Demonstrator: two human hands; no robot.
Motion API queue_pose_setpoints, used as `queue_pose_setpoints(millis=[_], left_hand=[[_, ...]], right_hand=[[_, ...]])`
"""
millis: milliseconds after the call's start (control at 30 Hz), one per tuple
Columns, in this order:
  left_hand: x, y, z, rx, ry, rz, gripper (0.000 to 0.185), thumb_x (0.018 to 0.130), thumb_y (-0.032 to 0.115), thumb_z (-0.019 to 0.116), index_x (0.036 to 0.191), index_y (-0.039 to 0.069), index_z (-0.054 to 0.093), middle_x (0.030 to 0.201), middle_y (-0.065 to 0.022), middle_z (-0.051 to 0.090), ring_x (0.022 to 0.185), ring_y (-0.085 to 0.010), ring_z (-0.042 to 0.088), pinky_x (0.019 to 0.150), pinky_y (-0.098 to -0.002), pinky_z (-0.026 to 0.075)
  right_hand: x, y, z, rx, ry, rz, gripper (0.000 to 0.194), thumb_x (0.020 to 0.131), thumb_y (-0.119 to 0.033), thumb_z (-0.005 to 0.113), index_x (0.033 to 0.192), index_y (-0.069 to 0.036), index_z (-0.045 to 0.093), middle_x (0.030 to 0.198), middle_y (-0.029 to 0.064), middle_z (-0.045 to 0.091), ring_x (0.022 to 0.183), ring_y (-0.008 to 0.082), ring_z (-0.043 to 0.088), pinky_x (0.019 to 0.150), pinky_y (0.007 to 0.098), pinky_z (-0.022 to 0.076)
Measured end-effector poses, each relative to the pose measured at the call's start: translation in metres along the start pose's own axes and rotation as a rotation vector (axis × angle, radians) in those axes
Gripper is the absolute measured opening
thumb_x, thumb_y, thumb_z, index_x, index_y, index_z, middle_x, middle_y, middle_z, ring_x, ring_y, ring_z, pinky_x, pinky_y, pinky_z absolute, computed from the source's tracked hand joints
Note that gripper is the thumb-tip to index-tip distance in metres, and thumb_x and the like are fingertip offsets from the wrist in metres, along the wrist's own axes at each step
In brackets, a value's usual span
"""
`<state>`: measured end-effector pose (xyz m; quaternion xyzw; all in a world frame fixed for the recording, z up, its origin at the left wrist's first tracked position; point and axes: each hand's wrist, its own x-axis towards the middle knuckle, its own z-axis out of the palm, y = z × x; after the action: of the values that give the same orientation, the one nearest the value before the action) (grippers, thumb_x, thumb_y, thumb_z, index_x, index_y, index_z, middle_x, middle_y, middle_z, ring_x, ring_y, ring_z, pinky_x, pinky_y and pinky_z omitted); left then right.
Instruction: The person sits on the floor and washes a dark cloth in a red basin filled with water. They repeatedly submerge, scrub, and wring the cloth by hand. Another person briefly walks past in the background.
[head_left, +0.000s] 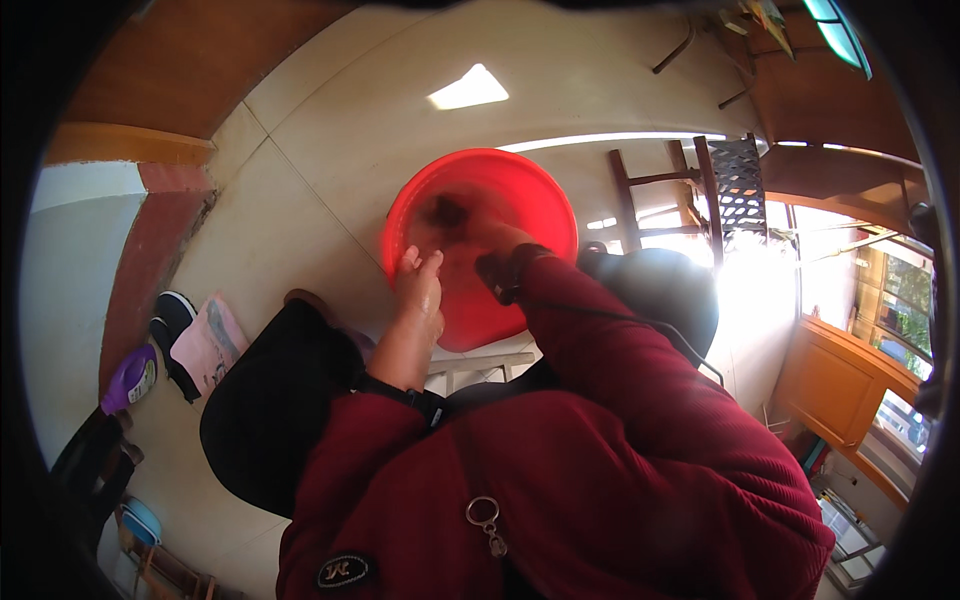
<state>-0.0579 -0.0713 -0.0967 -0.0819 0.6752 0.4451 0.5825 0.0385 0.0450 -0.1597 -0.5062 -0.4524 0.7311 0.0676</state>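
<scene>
A round red plastic basin (551, 191) stands on the floor between my knees. Inside it, my right hand (491, 225) is blurred and reaches toward a dark object (448, 212) at the basin's bottom left; what the object is, and whether my fingers grip it, is not clear. My left hand (421, 289) looks wet and is over the near left rim, thumb and fingers apart, with nothing visible in it. Black bands circle both wrists, and a dark cable runs along my right sleeve.
To the left lie dark shoes (176, 315), a pink printed sheet or bag (210, 341) and a purple bottle (133, 379). A wooden chair frame with a woven strap seat (739, 187) is at the right. Part of a pale low stool (480, 364) shows beneath me.
</scene>
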Motion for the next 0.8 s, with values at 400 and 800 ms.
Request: queue_pose_setpoints(millis=[400,800], left_hand=[[0.013,-0.004,-0.004,-0.009,-0.004,-0.043,0.073,0.083,0.030,0.064,0.143,0.010,0.027,0.140,-0.0105,0.038,0.128,-0.0259,0.037,0.094,-0.0384,0.032],[0.013,-0.007,0.001,-0.074,0.027,0.008,0.063,0.087,0.020,0.059,0.139,0.000,0.032,0.145,-0.0197,0.030,0.134,-0.0260,0.030,0.108,-0.0351,0.023]], right_hand=[[0.000,0.044,-0.026,-1.313,-0.020,-0.258,0.039,0.093,-0.023,0.042,0.127,-0.006,0.048,0.126,0.0126,0.050,0.116,0.0258,0.046,0.099,0.0346,0.0347],[-0.012,0.000,0.000,-0.312,0.017,0.075,0.030,0.087,-0.019,0.055,0.116,-0.010,0.056,0.114,0.0054,0.057,0.107,0.0153,0.053,0.089,0.0291,0.0446]])
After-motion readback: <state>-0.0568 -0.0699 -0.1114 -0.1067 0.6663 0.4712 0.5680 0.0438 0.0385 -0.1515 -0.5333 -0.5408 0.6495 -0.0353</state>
